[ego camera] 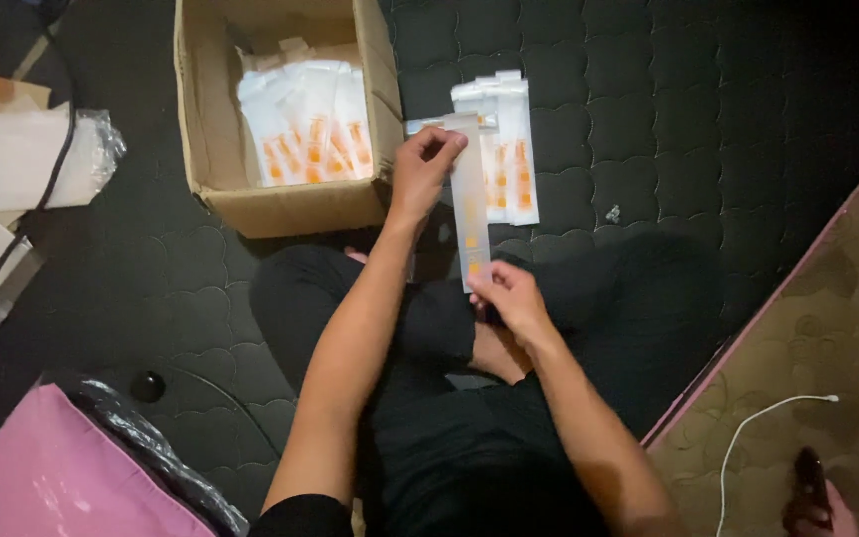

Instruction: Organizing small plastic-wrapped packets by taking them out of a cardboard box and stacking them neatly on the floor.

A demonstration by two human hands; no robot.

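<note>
Crossed legs in front, a long clear sleeve (470, 199) is pinched at the top by left hand (419, 171) fingers, bottom by right hand (511, 298); probably mid-packing, stacking on pile (509, 149) by box (280, 204) seems next.

Dim, grainy picture; corners dark, white packets glaring slightly.

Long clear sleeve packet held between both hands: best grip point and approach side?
Take the sleeve packet at its two short ends, from above. It is a long, thin, flat strip held lengthwise, so pinching the ends probably keeps it taut and straight. The left hand pinches the far end, the right hand the near end. A mid-span grip would likely let it sag or buckle.
</note>
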